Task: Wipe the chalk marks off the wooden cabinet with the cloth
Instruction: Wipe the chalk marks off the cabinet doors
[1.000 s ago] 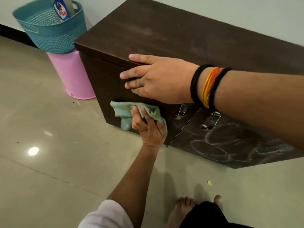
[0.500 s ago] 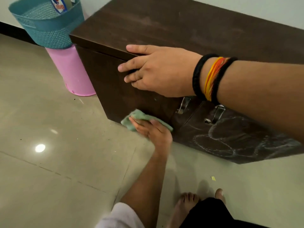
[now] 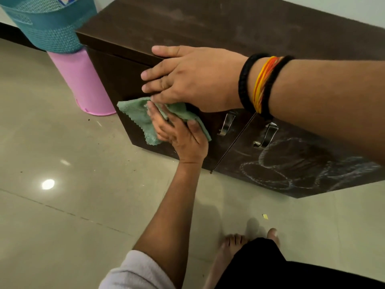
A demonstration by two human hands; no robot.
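A low dark wooden cabinet (image 3: 229,24) stands against the wall. White chalk marks (image 3: 291,163) loop across its right door, below the handle. My left hand (image 3: 181,136) presses a green cloth (image 3: 135,113) flat against the upper part of the left door, thumb over the cloth's right edge. My right hand (image 3: 193,80) rests on the cabinet's top front edge just above, thumb on top and fingers spread down over the door, partly covering the cloth. It holds nothing. The left door's surface around the cloth looks dark and free of chalk.
Two metal handles (image 3: 227,124) (image 3: 266,135) sit either side of the door gap. A pink bucket (image 3: 83,84) with a teal basket (image 3: 50,28) on it stands at the cabinet's left end. My bare foot (image 3: 235,247) is on the glossy tile floor, near a yellow scrap (image 3: 265,216).
My left hand has swept the cloth from the bottom of the left door up to just under my right hand. My right hand has stayed on the top edge.
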